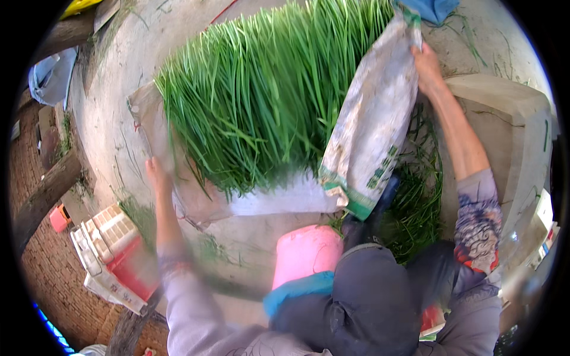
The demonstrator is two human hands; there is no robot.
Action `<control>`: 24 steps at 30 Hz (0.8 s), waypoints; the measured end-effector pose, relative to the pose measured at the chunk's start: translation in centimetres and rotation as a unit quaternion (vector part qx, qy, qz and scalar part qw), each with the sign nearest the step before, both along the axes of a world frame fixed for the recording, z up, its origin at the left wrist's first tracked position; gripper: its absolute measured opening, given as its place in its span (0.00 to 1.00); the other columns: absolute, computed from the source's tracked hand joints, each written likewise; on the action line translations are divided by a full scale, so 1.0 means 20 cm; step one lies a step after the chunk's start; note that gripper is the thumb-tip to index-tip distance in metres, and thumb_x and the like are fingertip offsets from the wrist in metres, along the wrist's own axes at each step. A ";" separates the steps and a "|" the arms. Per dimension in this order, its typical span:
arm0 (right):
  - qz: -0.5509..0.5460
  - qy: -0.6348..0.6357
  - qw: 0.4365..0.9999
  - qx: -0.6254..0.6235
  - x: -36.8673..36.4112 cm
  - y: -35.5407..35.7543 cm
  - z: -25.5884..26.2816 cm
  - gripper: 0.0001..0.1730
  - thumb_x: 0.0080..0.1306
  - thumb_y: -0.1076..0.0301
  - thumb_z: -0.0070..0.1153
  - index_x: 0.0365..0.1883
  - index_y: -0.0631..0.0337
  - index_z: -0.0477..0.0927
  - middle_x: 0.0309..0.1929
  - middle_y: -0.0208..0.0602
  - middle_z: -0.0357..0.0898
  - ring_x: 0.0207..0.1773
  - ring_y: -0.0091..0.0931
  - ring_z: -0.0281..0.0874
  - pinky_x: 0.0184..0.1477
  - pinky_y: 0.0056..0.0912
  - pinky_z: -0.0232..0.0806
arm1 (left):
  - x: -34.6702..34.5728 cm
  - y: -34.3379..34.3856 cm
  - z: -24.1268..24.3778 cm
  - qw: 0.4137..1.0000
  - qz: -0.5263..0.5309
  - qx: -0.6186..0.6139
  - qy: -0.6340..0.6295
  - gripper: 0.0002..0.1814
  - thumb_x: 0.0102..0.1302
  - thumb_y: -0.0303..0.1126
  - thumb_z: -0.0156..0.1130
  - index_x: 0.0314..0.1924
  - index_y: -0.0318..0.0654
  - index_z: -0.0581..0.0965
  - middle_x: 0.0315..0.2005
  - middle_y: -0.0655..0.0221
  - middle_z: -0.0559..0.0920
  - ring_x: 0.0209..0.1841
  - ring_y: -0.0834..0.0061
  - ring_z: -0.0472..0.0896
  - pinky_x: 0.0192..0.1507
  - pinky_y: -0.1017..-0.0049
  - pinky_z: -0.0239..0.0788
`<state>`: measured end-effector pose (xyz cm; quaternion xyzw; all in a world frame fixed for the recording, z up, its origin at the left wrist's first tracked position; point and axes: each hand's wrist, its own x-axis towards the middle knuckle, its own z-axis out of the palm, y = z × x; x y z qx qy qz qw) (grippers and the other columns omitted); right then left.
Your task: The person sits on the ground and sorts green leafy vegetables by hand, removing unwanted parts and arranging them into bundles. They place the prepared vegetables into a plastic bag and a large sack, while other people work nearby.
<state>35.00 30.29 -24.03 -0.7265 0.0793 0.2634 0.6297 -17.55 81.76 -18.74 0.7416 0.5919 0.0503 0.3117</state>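
A broad bank of cut green leafy stalks, which look like garlic chives, lies on an opened-out woven plastic sack. My right hand grips the sack's raised right flap, lifting it beside the stalks. This flap is dirty white with green printing and a green border. At the left edge of the sack, my left hand holds the rim with the fingers closed on it. The leaf tips hang toward me over the white part of the sack, partly blurred.
A pink bucket-like object stands near my legs. Loose green leaves are heaped at the right, beside a large pale block or box. A red-and-white plastic crate and wooden logs are at the left, by brick paving.
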 end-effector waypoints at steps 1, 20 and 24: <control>0.012 -0.007 1.000 0.008 0.08 0.03 0.02 0.12 0.69 0.71 0.40 0.48 0.66 0.70 0.41 0.34 0.76 0.41 0.23 0.71 0.43 0.30 0.67 | -0.03 -0.01 0.01 1.000 -0.011 0.016 0.020 0.21 0.70 0.41 0.45 0.50 0.29 0.70 0.42 0.56 0.75 0.46 0.68 0.72 0.49 0.72 0.62; 0.330 -0.289 0.892 -0.110 -0.33 0.52 0.65 0.11 0.70 0.68 0.43 0.41 0.62 0.77 0.39 0.31 0.78 0.42 0.23 0.75 0.45 0.28 0.69 | 0.23 -0.50 0.09 0.976 -0.008 0.217 -0.027 0.32 0.65 0.48 0.55 0.55 0.31 0.55 0.61 0.45 0.56 0.66 0.55 0.54 0.66 0.63 0.42; 0.511 0.006 0.859 0.023 -1.12 0.28 0.35 0.21 0.62 0.59 0.56 0.49 0.64 0.76 0.44 0.41 0.80 0.44 0.29 0.78 0.46 0.31 0.71 | 0.82 -0.52 0.09 0.937 -0.212 0.234 -0.149 0.37 0.61 0.50 0.61 0.57 0.31 0.56 0.66 0.42 0.46 0.70 0.52 0.44 0.68 0.60 0.36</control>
